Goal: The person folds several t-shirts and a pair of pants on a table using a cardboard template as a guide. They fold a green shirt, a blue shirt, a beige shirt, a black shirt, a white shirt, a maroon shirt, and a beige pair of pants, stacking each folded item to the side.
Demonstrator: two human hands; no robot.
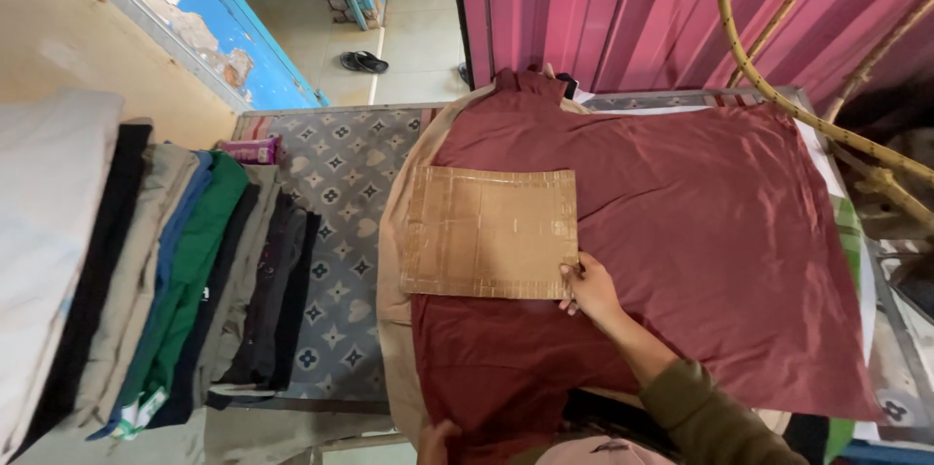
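A dark red garment lies spread flat across a table, over a beige cloth. On its left part rests a rectangular brown cardboard sheet. My right hand holds the cardboard by its near right corner, fingers curled on the edge. My left hand is at the bottom edge of the view, gripping the near hem of the red garment; only part of it shows.
A row of folded clothes in white, black, beige, blue and green lies at the left on a patterned grey table cover. A pink corrugated wall stands behind. Bamboo poles cross the upper right. Sandals lie on the floor.
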